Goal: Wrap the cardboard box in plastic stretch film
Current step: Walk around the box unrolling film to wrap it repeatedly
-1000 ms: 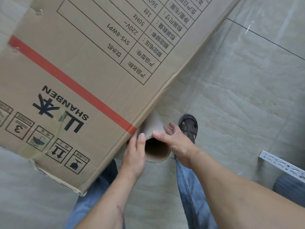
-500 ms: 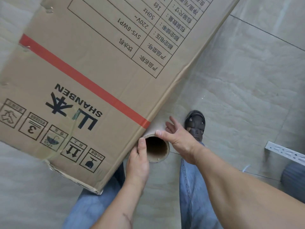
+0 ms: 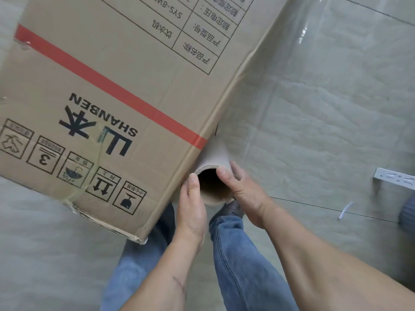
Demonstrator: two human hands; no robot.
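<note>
A large brown cardboard box (image 3: 116, 70) with a red stripe, black print and handling symbols fills the upper left, seen from above. Against its right edge stands the stretch film roll (image 3: 213, 160), its open cardboard core facing me. My left hand (image 3: 193, 207) grips the core's left rim, thumb on the edge. The right rim is held by my right hand (image 3: 244, 194), its thumb hooked over the top. Clear film (image 3: 301, 37) stretches from the roll up along the box's right side and shows as a glossy sheet over the floor.
Grey floor tiles (image 3: 325, 131) surround the box. A white perforated metal bracket (image 3: 395, 180) lies at the right edge, with a dark rounded object (image 3: 407, 213) below it. My legs in blue jeans (image 3: 235, 254) and a dark shoe (image 3: 231, 208) are under the roll.
The view has drawn closer to the box and roll. The roll has slid along the box's right edge, and my right foot, earlier beyond the roll, now sits beneath it.
</note>
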